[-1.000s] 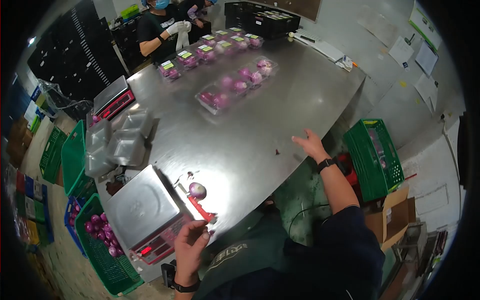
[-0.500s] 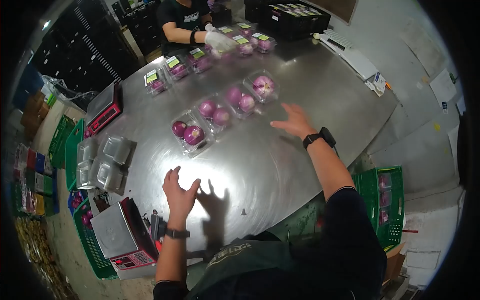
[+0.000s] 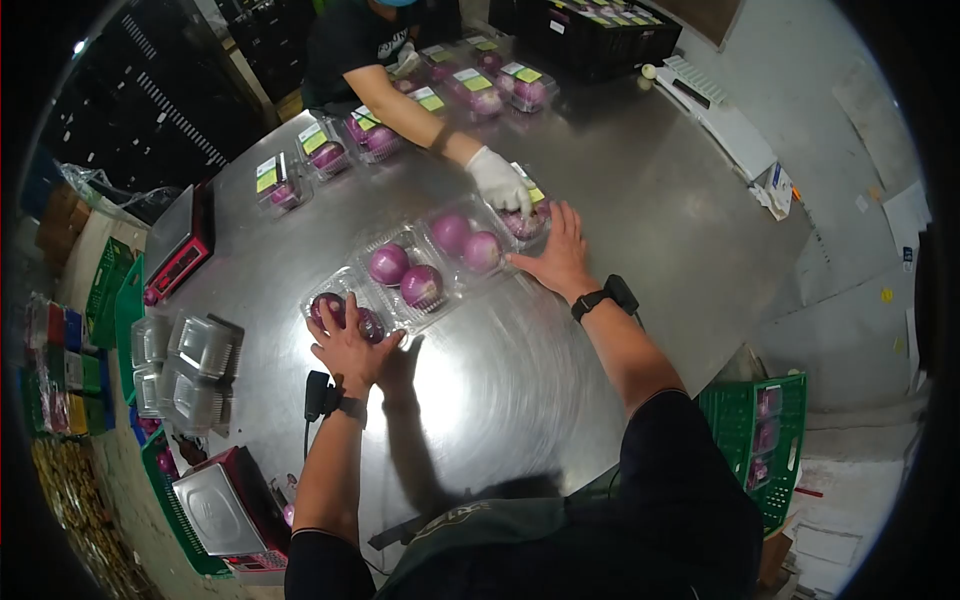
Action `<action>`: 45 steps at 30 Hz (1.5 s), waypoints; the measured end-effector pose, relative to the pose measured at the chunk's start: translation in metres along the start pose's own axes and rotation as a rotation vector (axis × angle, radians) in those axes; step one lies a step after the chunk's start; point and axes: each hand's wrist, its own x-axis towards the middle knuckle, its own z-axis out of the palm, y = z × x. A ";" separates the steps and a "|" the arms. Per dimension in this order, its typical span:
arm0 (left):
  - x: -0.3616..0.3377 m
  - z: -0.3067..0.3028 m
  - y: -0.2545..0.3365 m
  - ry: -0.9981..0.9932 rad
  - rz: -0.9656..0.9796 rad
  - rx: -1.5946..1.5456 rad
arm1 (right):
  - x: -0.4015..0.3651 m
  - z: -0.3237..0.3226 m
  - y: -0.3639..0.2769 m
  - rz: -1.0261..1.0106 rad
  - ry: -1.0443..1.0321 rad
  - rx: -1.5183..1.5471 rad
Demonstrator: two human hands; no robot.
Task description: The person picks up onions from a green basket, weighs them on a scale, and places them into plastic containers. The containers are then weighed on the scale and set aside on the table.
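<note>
Four clear plastic packs of red onions stand in a slanting row on the steel table. My left hand (image 3: 348, 345) lies with spread fingers over the nearest onion pack (image 3: 333, 300), hiding part of its onions. Beside it are a second pack (image 3: 405, 275) and a third pack (image 3: 468, 243), each holding two onions. My right hand (image 3: 560, 255) is open at the near right side of the farthest pack (image 3: 528, 222), fingers stretched along its edge. Another person's white-gloved hand (image 3: 500, 180) presses on that pack, where a yellow-green label (image 3: 535, 194) shows.
Labelled onion packs (image 3: 375, 138) line the table's far side, near a black crate (image 3: 605, 40). Empty clear containers (image 3: 190, 375) and two scales, one far (image 3: 180, 245) and one near (image 3: 225, 505), stand at left. A green crate (image 3: 785, 455) is at right.
My left hand has moved forward onto the nearest pack, and my right hand has come in beside the farthest one. The other person's gloved hand has reached across to that pack, where a label now shows.
</note>
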 end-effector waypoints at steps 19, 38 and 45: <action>0.181 0.041 0.036 0.283 0.142 -0.255 | 0.172 0.050 -0.029 -0.046 -0.048 -0.155; -0.135 0.068 -0.074 0.064 0.043 -0.658 | 0.134 0.030 -0.038 0.081 -0.197 0.326; -0.199 0.035 -0.070 -0.014 -0.002 -0.692 | 0.167 0.012 -0.069 -0.028 -0.230 0.286</action>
